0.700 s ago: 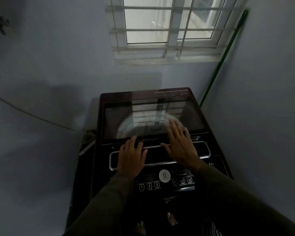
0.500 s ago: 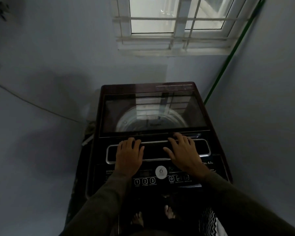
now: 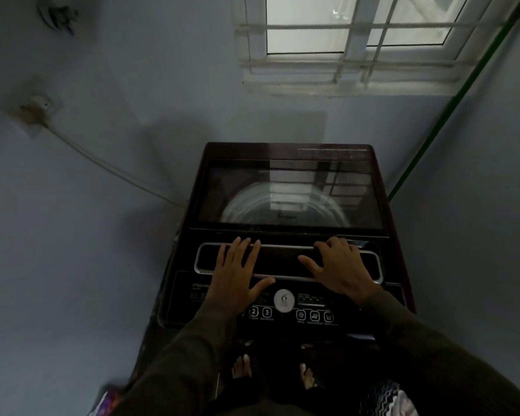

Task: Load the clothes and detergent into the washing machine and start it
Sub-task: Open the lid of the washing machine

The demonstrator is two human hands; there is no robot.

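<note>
A dark maroon top-loading washing machine [image 3: 285,151] stands in a corner under a window. Its glass lid [image 3: 237,193] is down, and the drum rim shows through it. My left hand [image 3: 236,273] lies flat with fingers spread on the silver-framed handle panel [image 3: 282,261] at the lid's front. My right hand [image 3: 341,270] rests on the same panel to the right, fingers curled over its far edge. Below the hands lies the control panel [image 3: 284,300] with a round white badge and small buttons. No clothes or detergent are clearly visible.
Walls close in on both sides. A green pole [image 3: 451,109] leans in the right corner. A wall socket [image 3: 35,114] with a cable running down to the machine is at the left. Striped fabric [image 3: 388,399] lies at the bottom right, and my bare feet [image 3: 243,367] stand before the machine.
My right hand drew back from the glass lid onto the handle panel. My left hand has stayed on the panel. The view tilted and shifted slightly.
</note>
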